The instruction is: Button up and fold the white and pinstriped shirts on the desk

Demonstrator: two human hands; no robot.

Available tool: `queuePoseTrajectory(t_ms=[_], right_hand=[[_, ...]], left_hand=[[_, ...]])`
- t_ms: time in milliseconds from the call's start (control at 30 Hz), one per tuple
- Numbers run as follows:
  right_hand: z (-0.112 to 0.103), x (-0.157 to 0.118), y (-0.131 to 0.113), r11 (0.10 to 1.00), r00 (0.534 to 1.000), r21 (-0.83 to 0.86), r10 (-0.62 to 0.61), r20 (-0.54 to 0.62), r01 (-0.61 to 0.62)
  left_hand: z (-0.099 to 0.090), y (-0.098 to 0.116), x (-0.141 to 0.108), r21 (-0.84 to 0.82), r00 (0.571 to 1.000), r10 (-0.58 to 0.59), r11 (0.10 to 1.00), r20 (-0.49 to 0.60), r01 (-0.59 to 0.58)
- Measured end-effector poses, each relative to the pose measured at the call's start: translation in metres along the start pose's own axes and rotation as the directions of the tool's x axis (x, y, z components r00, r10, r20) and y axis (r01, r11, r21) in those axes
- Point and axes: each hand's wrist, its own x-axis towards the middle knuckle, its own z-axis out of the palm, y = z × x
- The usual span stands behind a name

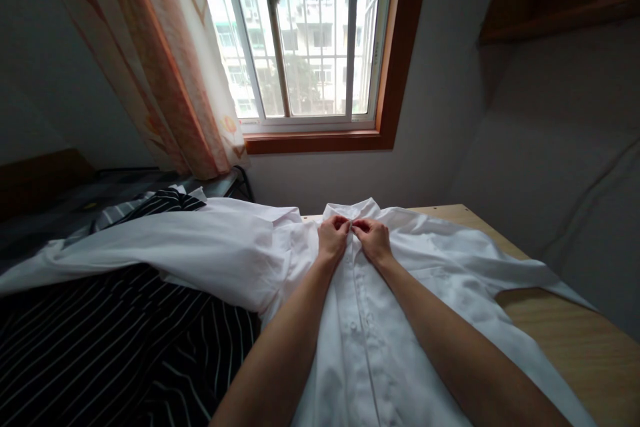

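Observation:
A white button-up shirt (425,320) lies spread out, its collar toward the window and its front facing up. Just below the collar, my left hand (333,237) pinches the front edge of the shirt. My right hand (373,239) pinches the facing edge, and the fingertips of both hands meet there. What exactly sits between the fingers is too small to make out. Farther down the front, a small button (353,325) shows on the placket. One sleeve reaches out over the wooden table to the right.
Black striped cloth (125,347) lies at the left, with more white fabric (210,247) over it. The wooden table (575,340) shows at the right. Behind are a window (310,47), an orange patterned curtain (165,67) and a wooden shelf (560,27) at upper right.

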Motion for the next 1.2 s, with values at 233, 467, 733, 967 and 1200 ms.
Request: queuePoseTrajectory(t_ms=[233, 467, 733, 967, 1200], right_hand=[[0.001, 0.001, 0.001, 0.999, 1.000, 0.051, -0.004, 0.005, 0.004], [0.003, 0.000, 0.004, 0.998, 1.000, 0.052, 0.025, 0.007, -0.025], [0.006, 0.003, 0.011, 0.981, 0.994, 0.161, 0.110, -0.003, -0.108], [0.010, 0.006, 0.020, 0.958, 0.988, 0.244, 0.154, 0.016, -0.153], [0.008, 0.006, 0.022, 0.936, 0.986, 0.310, 0.158, 0.049, -0.166]], left_hand=[[0.001, -0.004, 0.002, -0.012, 0.999, -0.034, 0.999, 0.005, 0.034], [0.002, -0.008, 0.005, 0.000, 0.998, -0.032, 0.999, 0.048, 0.032], [0.003, -0.002, 0.002, 0.073, 1.000, -0.008, 0.997, 0.022, 0.007], [0.003, 0.006, -0.005, 0.260, 0.999, 0.050, 0.964, -0.005, -0.047], [-0.002, 0.017, -0.016, 0.539, 0.963, 0.264, 0.805, 0.046, -0.246]])
